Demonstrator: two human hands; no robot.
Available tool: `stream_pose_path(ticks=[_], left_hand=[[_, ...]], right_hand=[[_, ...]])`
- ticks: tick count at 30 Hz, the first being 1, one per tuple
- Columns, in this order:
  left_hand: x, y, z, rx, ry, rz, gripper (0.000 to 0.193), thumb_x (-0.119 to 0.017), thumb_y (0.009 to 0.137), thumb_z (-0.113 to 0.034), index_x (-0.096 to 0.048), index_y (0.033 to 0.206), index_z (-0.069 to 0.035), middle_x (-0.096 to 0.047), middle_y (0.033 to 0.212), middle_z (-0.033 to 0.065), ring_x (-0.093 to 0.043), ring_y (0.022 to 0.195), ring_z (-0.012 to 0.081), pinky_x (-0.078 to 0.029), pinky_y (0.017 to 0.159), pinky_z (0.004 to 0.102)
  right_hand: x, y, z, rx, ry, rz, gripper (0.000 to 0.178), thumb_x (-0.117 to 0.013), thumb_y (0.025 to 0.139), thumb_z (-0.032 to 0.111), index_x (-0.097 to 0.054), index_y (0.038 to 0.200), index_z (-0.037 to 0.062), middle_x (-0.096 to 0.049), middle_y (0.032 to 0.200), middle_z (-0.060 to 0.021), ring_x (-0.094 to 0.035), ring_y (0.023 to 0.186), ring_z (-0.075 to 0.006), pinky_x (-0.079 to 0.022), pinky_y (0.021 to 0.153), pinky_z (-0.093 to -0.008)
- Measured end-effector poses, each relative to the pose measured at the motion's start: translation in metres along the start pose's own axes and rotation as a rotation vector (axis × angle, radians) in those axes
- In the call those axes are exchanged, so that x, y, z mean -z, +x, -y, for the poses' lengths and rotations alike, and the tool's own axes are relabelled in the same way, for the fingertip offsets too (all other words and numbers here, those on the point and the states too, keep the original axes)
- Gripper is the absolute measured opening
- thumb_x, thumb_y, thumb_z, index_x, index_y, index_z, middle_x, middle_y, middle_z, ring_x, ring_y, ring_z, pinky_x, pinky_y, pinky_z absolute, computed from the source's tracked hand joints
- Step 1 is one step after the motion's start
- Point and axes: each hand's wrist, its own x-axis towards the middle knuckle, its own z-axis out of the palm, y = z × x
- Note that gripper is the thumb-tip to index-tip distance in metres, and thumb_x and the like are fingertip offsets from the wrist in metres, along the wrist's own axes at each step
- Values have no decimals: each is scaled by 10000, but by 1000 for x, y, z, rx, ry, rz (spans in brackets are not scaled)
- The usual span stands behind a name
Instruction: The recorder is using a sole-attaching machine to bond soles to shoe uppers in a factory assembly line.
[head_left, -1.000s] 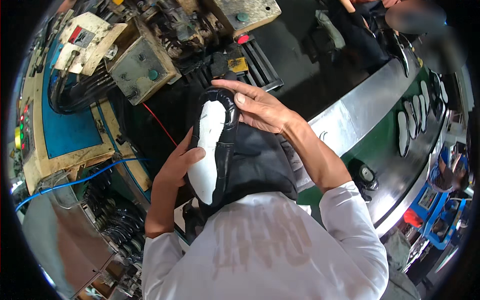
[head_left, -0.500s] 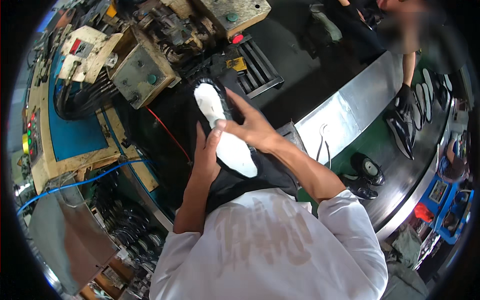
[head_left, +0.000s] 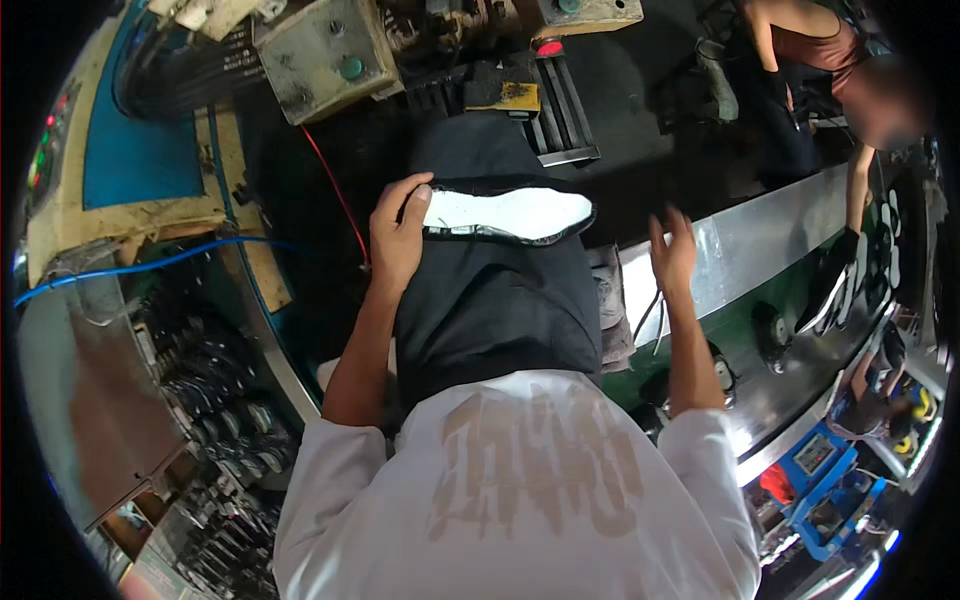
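Observation:
A black shoe upper with a white sole-shaped bottom (head_left: pixel 510 212) lies crosswise over my dark-trousered lap, white side up. My left hand (head_left: pixel 399 232) grips its left end, thumb on the white face and fingers around the edge. Apart from the shoe, my right hand (head_left: pixel 676 258) is raised beside the near end of the metal bench, fingers spread and nothing in it. A thin dark cord (head_left: pixel 648 322) hangs on the bench just left of that wrist.
Ahead stands a machine with a worn metal box (head_left: pixel 325 60) and a slatted rack (head_left: pixel 570 115). A blue hose (head_left: pixel 150 262) crosses at left above racks of black shoes (head_left: pixel 215 390). The metal bench (head_left: pixel 765 225) runs rightward; a co-worker's arm (head_left: pixel 859 185) reaches toward shoes there.
The shoe has turned from lengthwise to crosswise. My right hand has let go of it and moved right, while my left hand still holds it. The view has shifted.

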Motion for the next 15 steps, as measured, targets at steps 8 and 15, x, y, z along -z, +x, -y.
stream_pose_path(ticks=[8, 15], left_hand=[[27, -23, -13, -117, 9, 175, 642, -869, 885, -76, -644, 1485, -33, -651, 1491, 168, -634, 1378, 326, -497, 1156, 385], [33, -9, 10, -225, 98, 396, 913, -947, 774, -99, -553, 1598, -85, -548, 1637, 154, -521, 1518, 311, -431, 1249, 425]], right_hand=[[-11, -182, -90, -354, -494, -39, 675, -829, 946, 345, -628, 1457, -48, -621, 1202, -248, -571, 1175, -448, -451, 1072, -537], [20, -154, -114, -859, 1030, -139, 351, -566, 1082, 295, -686, 1243, 7, -683, 937, -109, -675, 838, -247, -571, 831, -411]])
